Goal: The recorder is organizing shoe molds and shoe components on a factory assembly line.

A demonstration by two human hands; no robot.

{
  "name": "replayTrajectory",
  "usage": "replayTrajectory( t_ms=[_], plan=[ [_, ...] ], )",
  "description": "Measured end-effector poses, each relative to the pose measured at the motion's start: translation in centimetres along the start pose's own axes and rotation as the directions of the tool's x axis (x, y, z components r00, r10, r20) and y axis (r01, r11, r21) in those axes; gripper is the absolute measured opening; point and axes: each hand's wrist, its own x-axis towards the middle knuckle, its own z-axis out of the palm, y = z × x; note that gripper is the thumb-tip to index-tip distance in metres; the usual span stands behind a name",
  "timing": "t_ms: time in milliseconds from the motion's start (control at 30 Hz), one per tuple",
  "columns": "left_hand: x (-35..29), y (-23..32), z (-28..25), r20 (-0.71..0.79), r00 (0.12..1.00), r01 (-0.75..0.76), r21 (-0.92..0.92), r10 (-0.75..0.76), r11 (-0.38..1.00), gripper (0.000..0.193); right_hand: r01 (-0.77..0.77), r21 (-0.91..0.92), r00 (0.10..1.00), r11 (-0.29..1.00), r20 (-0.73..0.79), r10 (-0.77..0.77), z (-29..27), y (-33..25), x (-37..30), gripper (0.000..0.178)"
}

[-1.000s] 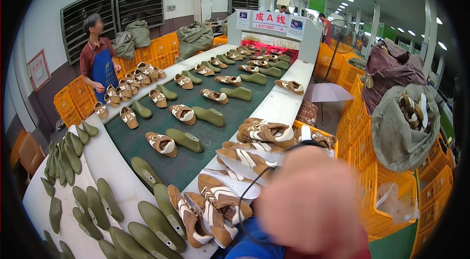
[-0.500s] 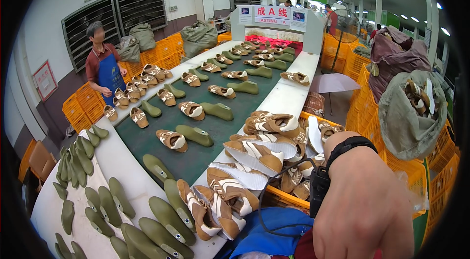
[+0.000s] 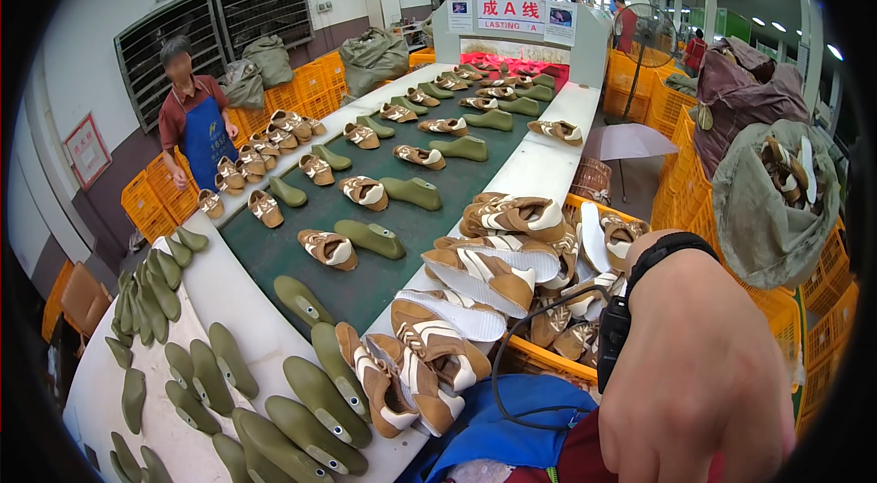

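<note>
My right hand (image 3: 699,373) is close in the lower right, its back turned up and a black band (image 3: 676,250) round the wrist. The fingers bend down close together; their tips and anything in them are out of sight. A black box-like device (image 3: 613,334) with a cable hangs at this wrist. Left of the hand, brown-and-white sneakers (image 3: 438,341) lie piled on the white ledge, beside an orange crate (image 3: 539,360) of more shoes. Olive-green shoe lasts (image 3: 315,399) stand nearby on the white table (image 3: 187,278). My left hand is not in view.
A green conveyor belt (image 3: 283,250) carries sneakers and lasts between white ledges toward a white machine (image 3: 585,49). A co-worker in a blue apron (image 3: 208,131) stands beyond its left side. Stacked orange crates (image 3: 676,177), sacks (image 3: 744,104) and an umbrella (image 3: 630,142) line the right.
The view has shifted slightly. My right hand appears a little farther right, still bent the same way. The co-worker's hand at the left has moved outward from the apron.
</note>
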Motion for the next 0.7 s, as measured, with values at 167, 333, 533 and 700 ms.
replayTrajectory(
  t_ms=[167, 333, 533, 700],
  plan=[
    [0.6, -0.8, -0.1, 0.001, 1.0, 0.005, 0.0, -0.005, 1.0, 0.068, 0.041, 0.028, 0.993, 0.999, -0.114, -0.038, 3.2, 2.4, -2.3, 0.039],
    [1.3, -0.4, 0.4, 0.006, 1.0, -0.027, -0.014, 0.027, 1.0, 0.067, 0.031, 0.052, 0.963, 0.998, -0.268, -0.016, 4.4, 2.5, -3.1, 0.036],
    [0.9, -0.2, 0.6, 0.013, 1.0, -0.016, -0.019, 0.016, 1.0, 0.067, -0.071, 0.107, 0.964, 0.992, -0.247, 0.096, 2.6, 0.9, -3.6, 0.03],
    [-0.8, 0.9, -0.2, 0.053, 0.998, -0.027, -0.006, 0.027, 1.0, 0.067, -0.179, 0.14, 0.955, 0.974, -0.213, 0.206, 0.9, -0.3, -3.7, 0.026]
  ],
)
